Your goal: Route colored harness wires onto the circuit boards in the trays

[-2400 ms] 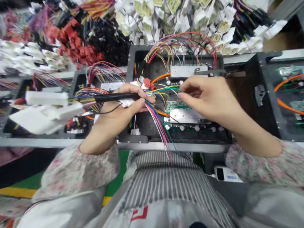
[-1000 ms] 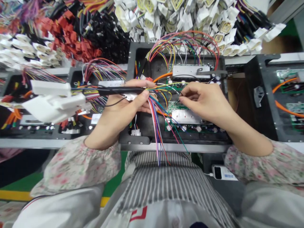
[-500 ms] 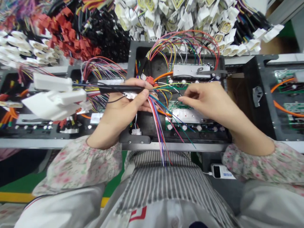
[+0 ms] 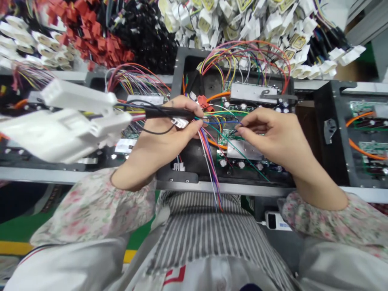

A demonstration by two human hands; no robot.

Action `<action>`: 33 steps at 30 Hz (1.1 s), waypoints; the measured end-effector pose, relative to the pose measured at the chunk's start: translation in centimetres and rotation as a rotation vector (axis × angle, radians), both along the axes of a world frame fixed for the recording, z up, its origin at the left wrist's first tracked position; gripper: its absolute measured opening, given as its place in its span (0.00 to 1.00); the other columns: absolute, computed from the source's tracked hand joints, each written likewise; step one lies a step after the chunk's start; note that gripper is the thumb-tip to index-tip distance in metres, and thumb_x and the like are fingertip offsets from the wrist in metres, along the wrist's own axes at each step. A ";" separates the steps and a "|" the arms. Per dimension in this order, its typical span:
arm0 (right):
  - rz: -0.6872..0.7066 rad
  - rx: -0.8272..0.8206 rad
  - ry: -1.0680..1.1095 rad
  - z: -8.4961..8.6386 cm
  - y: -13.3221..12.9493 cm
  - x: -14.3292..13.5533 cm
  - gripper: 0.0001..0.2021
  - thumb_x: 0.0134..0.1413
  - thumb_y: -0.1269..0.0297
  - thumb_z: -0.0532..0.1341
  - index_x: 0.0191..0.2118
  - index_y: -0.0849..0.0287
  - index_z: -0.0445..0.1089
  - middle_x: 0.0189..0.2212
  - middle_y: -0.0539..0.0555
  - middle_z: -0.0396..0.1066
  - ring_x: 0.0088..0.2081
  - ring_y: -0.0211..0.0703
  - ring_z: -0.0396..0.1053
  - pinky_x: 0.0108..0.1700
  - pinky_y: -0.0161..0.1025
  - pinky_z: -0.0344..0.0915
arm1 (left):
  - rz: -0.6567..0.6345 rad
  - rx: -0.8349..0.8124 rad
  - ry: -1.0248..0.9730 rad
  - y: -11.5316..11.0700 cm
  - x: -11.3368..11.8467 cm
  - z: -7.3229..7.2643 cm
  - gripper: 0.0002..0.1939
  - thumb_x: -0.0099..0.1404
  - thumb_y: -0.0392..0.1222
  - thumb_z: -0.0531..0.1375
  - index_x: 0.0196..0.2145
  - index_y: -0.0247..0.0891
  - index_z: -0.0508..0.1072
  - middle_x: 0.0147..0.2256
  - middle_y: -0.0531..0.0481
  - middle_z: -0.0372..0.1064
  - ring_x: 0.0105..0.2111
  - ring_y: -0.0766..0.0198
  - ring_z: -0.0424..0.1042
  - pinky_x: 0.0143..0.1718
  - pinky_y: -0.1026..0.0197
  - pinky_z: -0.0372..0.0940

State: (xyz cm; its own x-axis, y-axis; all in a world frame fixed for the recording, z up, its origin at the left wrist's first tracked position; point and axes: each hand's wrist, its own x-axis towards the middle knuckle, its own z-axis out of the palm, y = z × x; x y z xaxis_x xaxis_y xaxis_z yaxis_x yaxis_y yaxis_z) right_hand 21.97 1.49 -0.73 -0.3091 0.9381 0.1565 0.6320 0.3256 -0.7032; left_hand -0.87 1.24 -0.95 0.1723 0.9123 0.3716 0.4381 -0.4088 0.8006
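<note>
Over the case [image 4: 178, 68], left hand [image 4: 168, 139]: holding the black sheath [image 4: 166, 112] in a narrow grip.
Connectors [image 4: 60, 135], white: hanging off the sheath's left end.
Right hand [image 4: 269, 130]: pinching at the blue wire [image 4: 224, 122], grip narrow; cannot tell whether other strands are sharing it.
Blue wire: now spanning from sheath to right hand; half a second ago, lying loose across the lower board [image 4: 222, 140].
Green wire [image 4: 254, 167]: still trailing loose over that board.
Hanging wires [image 4: 211, 165]: dropping from the left hand past the front edge of the surface [image 4: 257, 188].
Strands, as judged: one more colour seemingly being singled out at the right; green and hanging wires remaining outside that pinch.
</note>
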 end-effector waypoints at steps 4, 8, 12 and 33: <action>0.044 -0.047 0.000 -1.0 0.3 -0.4 0.03 0.52 0.68 0.62 0.29 0.56 0.71 0.27 0.50 0.74 0.28 0.39 0.71 0.33 0.38 0.69 | -0.025 -0.079 -0.101 0.1 -0.1 -0.3 0.08 0.57 0.30 0.64 0.33 0.40 0.71 0.33 0.54 0.72 0.33 0.67 0.74 0.40 0.60 0.74; 0.032 -0.066 0.028 -1.3 0.3 -0.6 0.03 0.52 0.67 0.62 0.29 0.56 0.71 0.27 0.50 0.75 0.28 0.40 0.72 0.34 0.38 0.70 | -0.028 -0.149 -0.133 0.2 0.1 -0.2 0.06 0.58 0.30 0.63 0.32 0.39 0.70 0.31 0.55 0.70 0.25 0.72 0.71 0.29 0.66 0.72; 0.041 -0.061 0.023 -1.4 0.4 -0.7 0.03 0.52 0.68 0.62 0.28 0.56 0.70 0.27 0.49 0.75 0.28 0.39 0.72 0.33 0.37 0.69 | 0.000 -0.120 -0.120 0.3 0.2 -0.1 0.07 0.56 0.30 0.63 0.31 0.39 0.71 0.32 0.55 0.70 0.34 0.67 0.74 0.42 0.60 0.73; -0.277 0.071 -0.143 1.7 -1.4 4.6 0.04 0.52 0.65 0.62 0.28 0.57 0.69 0.22 0.49 0.70 0.25 0.40 0.68 0.28 0.37 0.61 | -0.030 -0.051 0.056 0.1 0.4 -0.1 0.05 0.62 0.36 0.61 0.37 0.43 0.76 0.38 0.49 0.76 0.41 0.59 0.75 0.52 0.51 0.70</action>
